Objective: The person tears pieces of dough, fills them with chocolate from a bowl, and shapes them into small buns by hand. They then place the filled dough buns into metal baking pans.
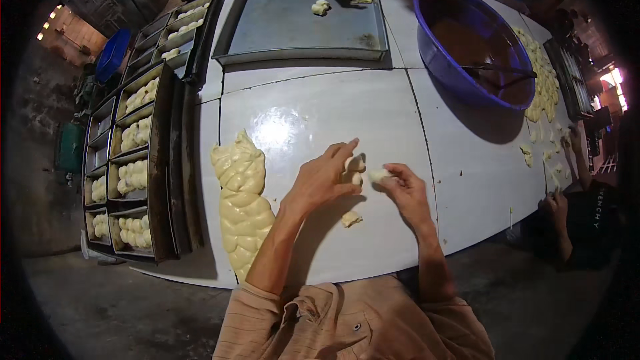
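Observation:
My left hand is over the white tabletop, thumb and fingers spread around small pale dough pieces; how firmly they touch is hard to see. Just to its right, my right hand pinches another dough piece between thumb and fingers. A loose dough scrap lies on the table below the hands. Left of my left forearm stretches a long mass of dough lumps, pressed side by side.
Baking tins holding dough rows stand along the left edge. A large metal tray with dough bits lies at the back. Right of it stands a purple basin containing brown contents. More dough pieces and another person's hands are far right.

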Demonstrator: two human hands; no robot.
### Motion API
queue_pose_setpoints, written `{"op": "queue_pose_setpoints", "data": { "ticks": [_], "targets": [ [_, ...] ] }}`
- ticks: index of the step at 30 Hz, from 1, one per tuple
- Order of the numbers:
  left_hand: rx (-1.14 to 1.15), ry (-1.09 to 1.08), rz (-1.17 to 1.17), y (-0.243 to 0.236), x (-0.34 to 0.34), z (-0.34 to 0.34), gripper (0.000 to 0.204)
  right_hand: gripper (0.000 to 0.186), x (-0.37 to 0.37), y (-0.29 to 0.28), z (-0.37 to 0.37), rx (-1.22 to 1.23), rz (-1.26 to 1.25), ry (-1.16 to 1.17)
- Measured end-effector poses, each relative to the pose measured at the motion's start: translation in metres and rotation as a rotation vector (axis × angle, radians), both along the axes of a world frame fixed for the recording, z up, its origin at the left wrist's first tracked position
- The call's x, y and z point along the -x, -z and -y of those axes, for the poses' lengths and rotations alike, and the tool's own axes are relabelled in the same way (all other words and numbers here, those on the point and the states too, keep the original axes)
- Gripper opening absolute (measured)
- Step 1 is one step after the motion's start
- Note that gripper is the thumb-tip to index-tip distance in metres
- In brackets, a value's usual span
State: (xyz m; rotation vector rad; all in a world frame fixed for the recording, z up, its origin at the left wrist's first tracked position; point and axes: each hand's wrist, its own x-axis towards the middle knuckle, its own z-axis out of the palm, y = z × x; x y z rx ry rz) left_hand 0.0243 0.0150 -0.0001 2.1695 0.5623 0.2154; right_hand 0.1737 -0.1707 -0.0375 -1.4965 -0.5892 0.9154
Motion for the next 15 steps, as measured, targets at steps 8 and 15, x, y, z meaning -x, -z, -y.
{"op": "queue_pose_setpoints", "data": {
  "ticks": [8,15],
  "targets": [
    [-0.149,0.158,-0.116,0.021,-0.015,0.001,0.045,0.022,0.017,-0.007,-0.021,0.278,1.044,-0.081],
    [-0.053,0.067,0.032,-0.001,0.019,0.001,0.098,0.032,0.020,-0.025,-0.036,0.204,0.827,0.021]
  ]
}}
